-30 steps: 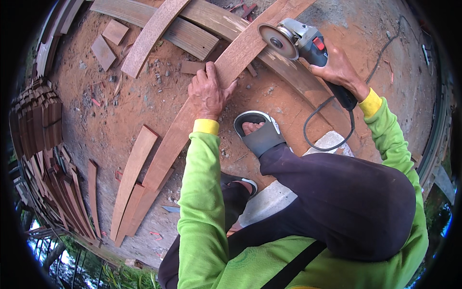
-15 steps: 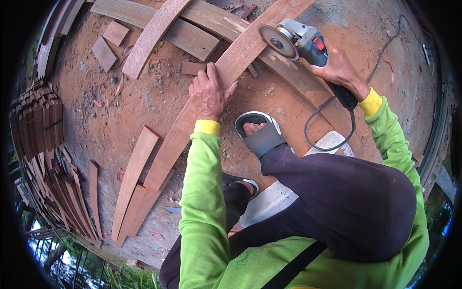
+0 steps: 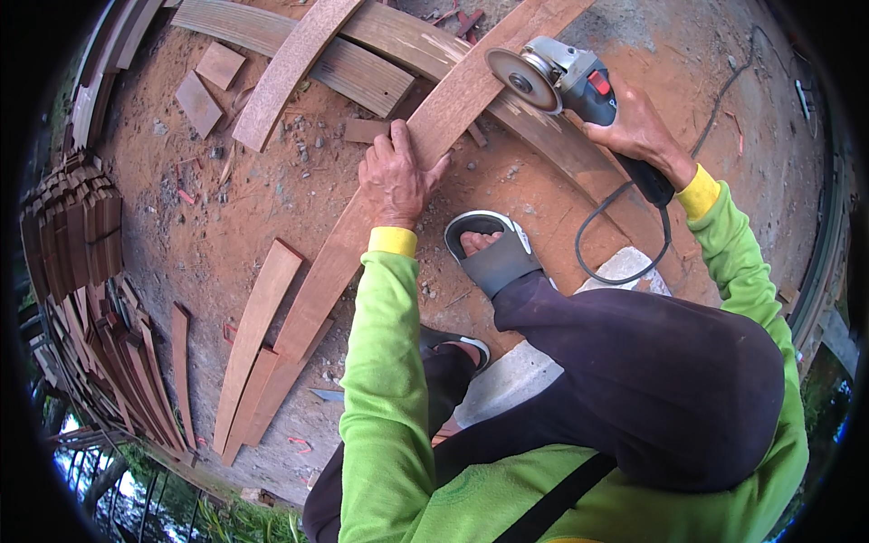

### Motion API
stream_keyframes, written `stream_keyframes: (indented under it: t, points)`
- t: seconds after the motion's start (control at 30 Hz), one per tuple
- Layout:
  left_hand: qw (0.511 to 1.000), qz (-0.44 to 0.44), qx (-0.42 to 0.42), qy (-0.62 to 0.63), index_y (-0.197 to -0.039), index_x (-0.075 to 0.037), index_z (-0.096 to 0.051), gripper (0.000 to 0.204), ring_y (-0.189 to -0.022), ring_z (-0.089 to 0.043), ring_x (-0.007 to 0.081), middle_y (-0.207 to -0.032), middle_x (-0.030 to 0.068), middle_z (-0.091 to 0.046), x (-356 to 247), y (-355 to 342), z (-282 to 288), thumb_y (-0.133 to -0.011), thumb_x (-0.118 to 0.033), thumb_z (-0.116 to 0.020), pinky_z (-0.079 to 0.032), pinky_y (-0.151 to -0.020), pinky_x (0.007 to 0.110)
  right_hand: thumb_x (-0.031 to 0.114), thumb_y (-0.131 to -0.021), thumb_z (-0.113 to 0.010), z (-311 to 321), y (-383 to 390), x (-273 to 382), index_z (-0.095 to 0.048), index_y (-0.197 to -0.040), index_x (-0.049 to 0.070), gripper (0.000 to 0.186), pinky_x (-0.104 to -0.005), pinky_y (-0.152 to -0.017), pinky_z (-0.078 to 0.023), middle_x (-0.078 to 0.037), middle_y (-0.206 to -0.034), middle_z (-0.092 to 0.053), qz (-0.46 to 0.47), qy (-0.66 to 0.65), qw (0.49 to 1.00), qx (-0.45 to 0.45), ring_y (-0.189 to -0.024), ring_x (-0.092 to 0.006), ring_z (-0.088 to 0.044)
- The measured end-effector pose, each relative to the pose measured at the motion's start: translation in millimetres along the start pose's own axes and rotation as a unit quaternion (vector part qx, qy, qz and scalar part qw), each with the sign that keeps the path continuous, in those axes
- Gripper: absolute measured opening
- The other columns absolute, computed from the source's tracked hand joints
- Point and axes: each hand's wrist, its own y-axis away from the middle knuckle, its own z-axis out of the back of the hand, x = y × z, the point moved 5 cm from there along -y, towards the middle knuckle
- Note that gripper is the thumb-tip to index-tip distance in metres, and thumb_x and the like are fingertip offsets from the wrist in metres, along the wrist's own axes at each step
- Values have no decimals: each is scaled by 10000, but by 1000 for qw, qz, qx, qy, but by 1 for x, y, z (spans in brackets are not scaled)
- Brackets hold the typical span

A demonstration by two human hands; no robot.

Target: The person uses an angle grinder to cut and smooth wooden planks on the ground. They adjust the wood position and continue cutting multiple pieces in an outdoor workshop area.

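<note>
Left hand [image 3: 396, 178]: fingers gripping plank [image 3: 455, 109], which crosses beam [image 3: 554, 149]. Right hand [image 3: 636, 127]: fingers closed around grinder [image 3: 584, 86]. Cord [image 3: 667, 231] loops near sandal [image 3: 500, 265]; offcuts [image 3: 198, 104] lie left of plank.

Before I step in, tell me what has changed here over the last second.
Nothing has visibly been moved, taken up or let go; the view has only drifted very slightly. The left hand stays on the long plank, the right hand keeps hold of the angle grinder, and the sandaled foot stays put.
</note>
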Motion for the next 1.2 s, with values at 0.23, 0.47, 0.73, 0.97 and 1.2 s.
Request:
stream_keyframes:
  t: [0.23,0.47,0.73,0.97,1.2]
  points:
    - [1000,-1,4,-3,-1241,-67,-513,818,-809,-591,278,-894,102,-542,1,0,0,-660,-578,-779,-475,-689,406,239,-655,-757,-2,-2,-1,-547,-1033,-88,542,-445,-739,-536,-288,-852,-656,5,-12,1000,-4,-805,-413,-678]
    - [1000,0,6,-6,-1227,-73,-517,807,-809,-590,276,-893,101,-541,1,0,-1,-663,-588,-774,-473,-687,406,249,-651,-759,-5,-4,-6,-543,-1008,-92,539,-449,-723,-535,-290,-838,-652,7,-3,1000,-5,-794,-415,-677]
    - [1000,2,4,-2,-1225,-76,-518,810,-805,-589,281,-889,102,-538,2,0,-2,-653,-588,-779,-471,-685,410,246,-652,-755,-6,-4,-7,-533,-1014,-97,546,-447,-710,-544,-288,-832,-653,7,-6,1000,-2,-781,-411,-682]
    - [1000,5,2,-1,-1221,-77,-521,807,-806,-592,283,-886,105,-544,1,0,-1,-651,-583,-782,-474,-685,412,242,-650,-750,-5,-4,-6,-534,-1016,-98,544,-445,-705,-547,-294,-833,-652,5,-4,1000,2,-781,-411,-685]
    - [1000,7,19,7,-1223,-62,-509,779,-811,-597,304,-897,129,-564,0,-1,1,-692,-571,-767,-484,-711,427,248,-645,-758,-6,-5,-7,-544,-1003,-95,540,-443,-702,-544,-290,-823,-651,8,-2,1000,-2,-770,-409,-682]
